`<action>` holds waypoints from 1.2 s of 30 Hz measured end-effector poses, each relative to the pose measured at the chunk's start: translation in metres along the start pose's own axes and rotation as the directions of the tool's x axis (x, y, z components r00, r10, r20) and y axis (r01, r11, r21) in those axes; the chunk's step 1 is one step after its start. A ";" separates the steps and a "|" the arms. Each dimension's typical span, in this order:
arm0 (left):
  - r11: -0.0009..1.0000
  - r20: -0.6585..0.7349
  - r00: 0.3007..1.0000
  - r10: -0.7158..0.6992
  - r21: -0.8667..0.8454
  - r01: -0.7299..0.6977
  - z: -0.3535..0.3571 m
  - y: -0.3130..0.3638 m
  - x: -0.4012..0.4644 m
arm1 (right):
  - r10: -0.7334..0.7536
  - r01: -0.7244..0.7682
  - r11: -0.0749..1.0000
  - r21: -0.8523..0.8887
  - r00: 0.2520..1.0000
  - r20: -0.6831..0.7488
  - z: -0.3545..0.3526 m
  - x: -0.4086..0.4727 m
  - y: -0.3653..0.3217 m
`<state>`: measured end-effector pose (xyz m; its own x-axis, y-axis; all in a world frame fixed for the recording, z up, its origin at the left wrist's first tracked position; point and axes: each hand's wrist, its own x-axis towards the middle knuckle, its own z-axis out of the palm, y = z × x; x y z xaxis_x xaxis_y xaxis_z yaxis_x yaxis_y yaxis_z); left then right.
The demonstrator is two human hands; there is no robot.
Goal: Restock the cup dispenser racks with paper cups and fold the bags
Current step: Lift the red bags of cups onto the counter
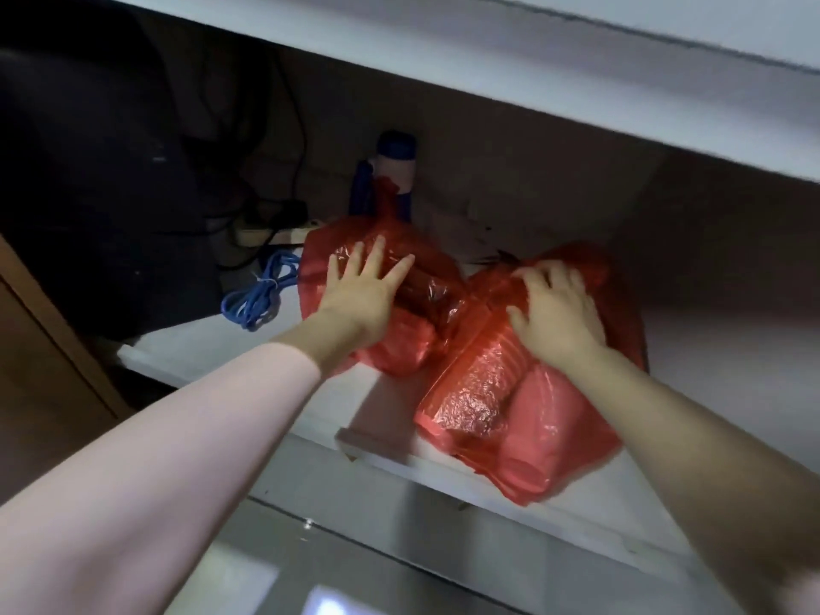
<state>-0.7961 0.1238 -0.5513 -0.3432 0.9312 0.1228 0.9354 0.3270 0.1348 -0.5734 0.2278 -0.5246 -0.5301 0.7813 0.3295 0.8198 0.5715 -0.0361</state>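
Two red plastic bags holding sleeves of stacked cups lie on a white shelf (pixel 199 352) under a counter. The left bag (pixel 408 348) is under my left hand (pixel 359 299), which lies flat on it with fingers spread and straight. The right bag (pixel 510 419) reaches to the shelf's front edge; ribbed cup stacks show through its plastic. My right hand (pixel 559 312) rests on its upper part with the fingertips curled into the plastic.
A blue-capped bottle (pixel 395 170) stands behind the left bag. A coiled blue cable (pixel 262 290), a white power strip (pixel 275 233) and black cords lie at the left. The counter's underside (pixel 488 73) hangs low above. A wooden panel (pixel 40 348) stands at far left.
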 end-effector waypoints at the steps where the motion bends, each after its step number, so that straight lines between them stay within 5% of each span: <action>1: 0.998 0.082 0.996 -0.035 -0.057 0.039 0.005 0.005 0.003 | 0.009 -0.007 1.000 -0.028 0.996 0.084 0.004 0.014 0.001; 3: 0.991 0.195 0.980 -0.036 -0.120 0.060 0.018 0.018 0.000 | 0.063 -0.041 0.996 -0.083 0.958 0.280 0.014 0.035 0.004; 6: 0.989 0.163 0.986 0.032 -0.149 -0.007 0.025 0.034 -0.020 | 0.145 -0.095 0.985 -0.141 0.903 0.404 0.022 0.039 0.009; 12: 0.969 0.230 0.971 0.062 -0.246 -0.004 0.005 0.035 -0.071 | 0.040 -0.028 0.998 -0.058 0.975 0.218 0.017 0.000 0.001; 19: 0.980 0.342 0.939 0.050 -0.199 0.020 -0.036 0.024 -0.107 | 0.245 -0.275 0.959 0.068 0.926 0.286 -0.026 -0.014 0.013; 23: 0.972 0.273 0.960 0.056 -0.235 0.011 -0.057 0.028 -0.111 | 0.366 -0.366 0.929 -0.054 0.886 0.284 -0.044 -0.006 0.020; 30: 0.951 0.150 0.988 0.043 -0.308 0.006 -0.091 0.050 -0.138 | 0.160 -0.170 0.985 0.039 0.969 0.189 -0.090 -0.047 0.001; 36: 0.928 0.217 0.972 0.096 -0.371 -0.009 -0.135 0.062 -0.196 | 0.028 -0.106 0.967 0.232 0.947 0.319 -0.142 -0.140 -0.034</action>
<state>-0.6823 -0.0605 -0.4342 -0.2254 0.9709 -0.0807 0.8397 0.2356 0.4892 -0.4964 0.0629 -0.4357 -0.5485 0.8361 0.0106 0.7988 0.5278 -0.2887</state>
